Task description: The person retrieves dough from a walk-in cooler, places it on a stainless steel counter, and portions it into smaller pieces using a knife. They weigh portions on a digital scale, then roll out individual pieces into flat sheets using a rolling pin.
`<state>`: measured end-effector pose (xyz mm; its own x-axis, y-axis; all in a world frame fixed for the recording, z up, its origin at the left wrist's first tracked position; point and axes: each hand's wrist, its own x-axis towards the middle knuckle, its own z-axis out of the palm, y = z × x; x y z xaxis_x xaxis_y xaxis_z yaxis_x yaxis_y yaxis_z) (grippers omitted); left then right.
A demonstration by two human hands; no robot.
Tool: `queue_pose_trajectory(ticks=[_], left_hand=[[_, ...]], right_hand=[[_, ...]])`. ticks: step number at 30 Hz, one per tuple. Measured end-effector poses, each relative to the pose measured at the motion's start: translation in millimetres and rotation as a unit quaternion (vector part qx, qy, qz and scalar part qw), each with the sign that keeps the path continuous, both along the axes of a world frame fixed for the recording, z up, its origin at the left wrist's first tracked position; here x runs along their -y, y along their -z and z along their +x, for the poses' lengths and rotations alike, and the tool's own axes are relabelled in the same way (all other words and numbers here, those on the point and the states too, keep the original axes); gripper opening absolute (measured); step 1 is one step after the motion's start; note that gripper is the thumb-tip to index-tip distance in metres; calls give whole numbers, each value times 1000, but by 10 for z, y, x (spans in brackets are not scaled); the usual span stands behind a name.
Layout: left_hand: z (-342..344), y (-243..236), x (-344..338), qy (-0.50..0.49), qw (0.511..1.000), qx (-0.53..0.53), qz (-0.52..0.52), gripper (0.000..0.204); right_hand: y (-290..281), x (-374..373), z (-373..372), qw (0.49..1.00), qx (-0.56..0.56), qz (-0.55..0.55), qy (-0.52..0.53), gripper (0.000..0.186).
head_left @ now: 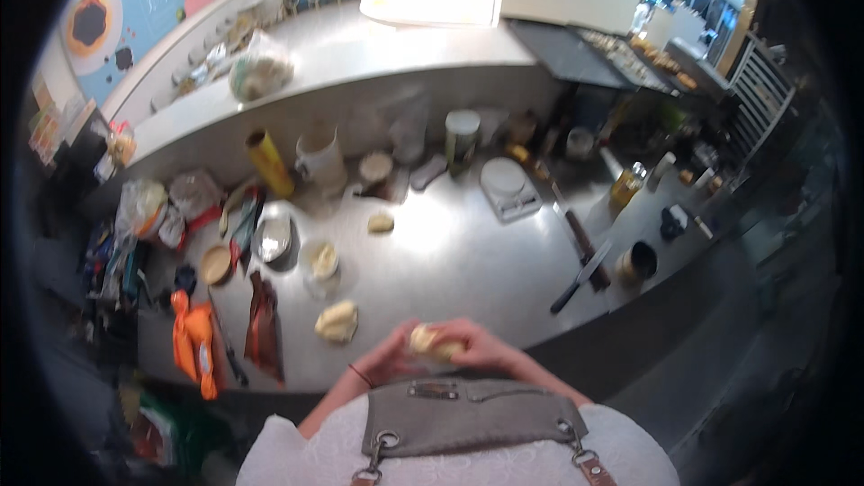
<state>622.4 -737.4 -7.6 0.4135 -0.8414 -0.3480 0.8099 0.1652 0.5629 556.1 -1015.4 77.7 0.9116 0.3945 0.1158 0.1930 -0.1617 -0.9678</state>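
Observation:
At the near edge of the steel counter [396, 256], a lump of pale yellow dough [423, 337] is held between my hands. My right hand [481, 346] curls its fingers over the top of it. Against the lump's left side is my left hand [385, 355], its fingers bent and slightly blurred. A larger piece of the same dough [337, 321] lies on the metal to the left, apart from my hands. Farther off sits a small dough piece [381, 221]. A clear cup [322, 263] with pale yellow contents stands left of it.
A white kitchen scale [508, 187] is at the back right. Toward the right edge lie a knife [580, 277] and a dark metal cup [637, 261]. Orange [193, 342] and brown piping bags [263, 328] lie left, near a metal bowl [274, 241].

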Motion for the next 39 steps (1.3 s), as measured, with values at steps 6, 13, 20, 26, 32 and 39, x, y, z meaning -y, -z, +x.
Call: queue_pose_trajectory(ticks=[6,13,20,26,32,39], left_hand=[[164,-496,546,39,998,33,-27,75],[126,-397,1363,-69,988,117,73,61],[-36,-43,2863,-146,950,168,220,94],[136,208,3883,-102,969,152,168,109],[217,216,4102,-121,967,61,214,69],[593,447,3554,-279,943,-37,176,60]], right_hand=[[-159,188,49,997,-20,-41,64,73],[279,844,-148,953,-235,148,123,93],[633,2440,204,969,-185,109,123,61],[997,3577,220,967,-199,131,94,53],[1320,3987,204,958,-244,50,143,115],[2294,4608,-156,803,-245,-81,537,37]])
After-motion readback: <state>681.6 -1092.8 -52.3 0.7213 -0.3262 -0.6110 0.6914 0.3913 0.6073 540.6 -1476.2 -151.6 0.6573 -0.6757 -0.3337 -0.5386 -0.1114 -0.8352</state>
